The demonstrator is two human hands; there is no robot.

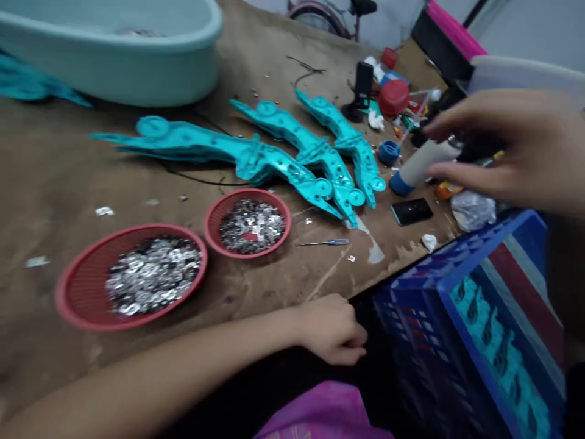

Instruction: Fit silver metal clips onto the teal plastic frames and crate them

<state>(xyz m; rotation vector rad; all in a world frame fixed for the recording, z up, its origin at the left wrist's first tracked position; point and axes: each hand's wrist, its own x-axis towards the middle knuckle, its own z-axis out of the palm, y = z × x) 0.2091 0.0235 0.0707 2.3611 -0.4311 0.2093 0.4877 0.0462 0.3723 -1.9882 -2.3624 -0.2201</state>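
Observation:
My left hand (336, 329) is curled into a fist at the table's front edge, and nothing shows in it. My right hand (507, 146), blurred, is at the right with thumb and fingers apart. Between them, farther off, appears a pale bottle (423, 164) with a blue end; whether I touch it I cannot tell. Three turquoise plastic parts, long and bent, lie mid-table: a left one (205, 143), a middle one (301, 143) and a right one (345, 131). A small blue-handled screwdriver (336, 242) lies in front of them.
A large red basket (73, 292) and a smaller red basket (210, 222) hold small metal pieces. A pale green tub (183, 73) stands at back left. A phone (412, 211) lies near a blue crate (411, 292) containing turquoise parts. Clutter surrounds a red lid (393, 97).

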